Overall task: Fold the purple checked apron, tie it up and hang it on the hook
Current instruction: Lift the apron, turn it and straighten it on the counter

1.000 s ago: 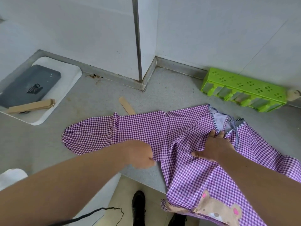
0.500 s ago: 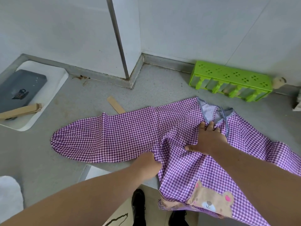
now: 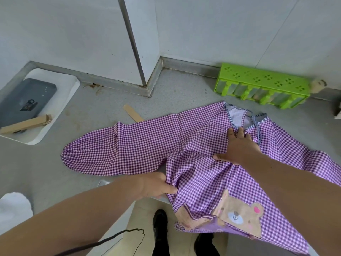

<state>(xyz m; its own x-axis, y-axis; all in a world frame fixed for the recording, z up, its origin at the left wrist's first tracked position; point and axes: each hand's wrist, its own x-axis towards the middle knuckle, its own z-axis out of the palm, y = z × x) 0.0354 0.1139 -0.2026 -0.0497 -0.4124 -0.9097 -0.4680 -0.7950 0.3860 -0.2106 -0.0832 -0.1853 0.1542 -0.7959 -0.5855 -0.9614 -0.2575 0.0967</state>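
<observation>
A: Apron (image 3: 193, 163) location?
B: Spread on the grey surface (image 3: 184, 93), lower part with the bear patch (image 3: 239, 217) hanging off the near edge. One sleeve (image 3: 114, 152) runs out long to the left of both hands.

A: Left hand (image 3: 156, 187)?
B: Grip closed on the fabric at the near edge, fingers curled round a bunched fold where sleeve meets body.

A: Right hand (image 3: 238, 148)?
B: Flat, fingers straight, pressing cloth just below the neckline (image 3: 238, 117). Holds nothing, only pins it.

A: Key relation?
B: Sleeve's long axis lies left-right, its tip well left of the left grip, which is the nearer hand. Likely the sleeve gets folded rightward over the body, toward the pinning hand.

A: Hook?
B: Not in view.
</observation>
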